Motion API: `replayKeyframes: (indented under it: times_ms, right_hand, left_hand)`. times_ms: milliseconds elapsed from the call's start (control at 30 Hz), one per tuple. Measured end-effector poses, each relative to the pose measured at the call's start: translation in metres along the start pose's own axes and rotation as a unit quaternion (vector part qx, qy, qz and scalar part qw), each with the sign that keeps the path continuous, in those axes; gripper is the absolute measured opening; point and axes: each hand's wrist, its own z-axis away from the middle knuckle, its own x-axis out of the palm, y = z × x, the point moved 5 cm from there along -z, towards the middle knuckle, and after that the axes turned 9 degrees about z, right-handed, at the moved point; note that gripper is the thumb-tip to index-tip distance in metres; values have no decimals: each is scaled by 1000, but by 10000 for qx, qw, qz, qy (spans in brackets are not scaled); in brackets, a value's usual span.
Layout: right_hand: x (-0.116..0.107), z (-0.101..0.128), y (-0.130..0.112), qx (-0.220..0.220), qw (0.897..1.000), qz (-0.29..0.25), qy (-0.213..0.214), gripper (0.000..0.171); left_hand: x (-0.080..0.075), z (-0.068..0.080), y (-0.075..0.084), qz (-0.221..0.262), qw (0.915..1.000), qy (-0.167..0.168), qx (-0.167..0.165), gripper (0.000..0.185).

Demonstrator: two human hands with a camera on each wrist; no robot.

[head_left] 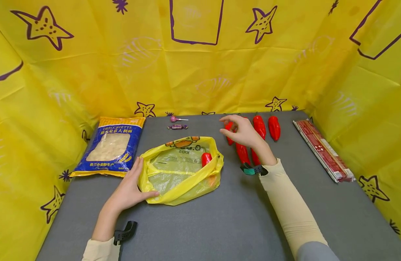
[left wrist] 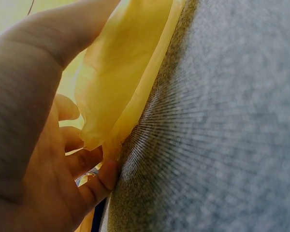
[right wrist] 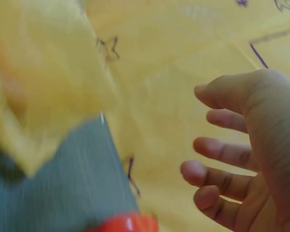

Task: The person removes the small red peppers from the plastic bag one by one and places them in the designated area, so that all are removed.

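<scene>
A yellow plastic bag (head_left: 190, 188) lies with its mouth spread on the grey table, one red pepper (head_left: 206, 159) showing inside at its right. My left hand (head_left: 130, 188) holds the bag's left side, thumb on the front rim. In the left wrist view the fingers (left wrist: 94, 191) curl against the yellow film (left wrist: 125, 72). Over several red peppers (head_left: 259, 127) right of the bag hovers my right hand (head_left: 244, 134), fingers loosely bent and apart. Nothing is between those fingers in the right wrist view, where a blurred red pepper (right wrist: 130, 223) shows at the bottom edge.
A blue and yellow pasta packet (head_left: 110, 146) lies at the left. Behind the bag are a lollipop (head_left: 174, 119) and a purple-wrapped candy (head_left: 177, 127). A long red packet (head_left: 322, 150) lies at the right. Yellow printed cloth (head_left: 200, 79) walls the table at the back and sides.
</scene>
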Motion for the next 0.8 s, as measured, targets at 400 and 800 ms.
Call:
replayKeyframes:
  times_ms: [400, 800]
  right_hand:
    - [55, -59, -65, -366, 9726, -661, -2197, 27]
    - [86, -64, -88, 597, 9064, 901, -4084, 16]
  left_hand:
    - [0, 0, 1, -12, 10000, 15, 31, 139]
    - [0, 1, 0, 0, 10000, 19, -11, 138]
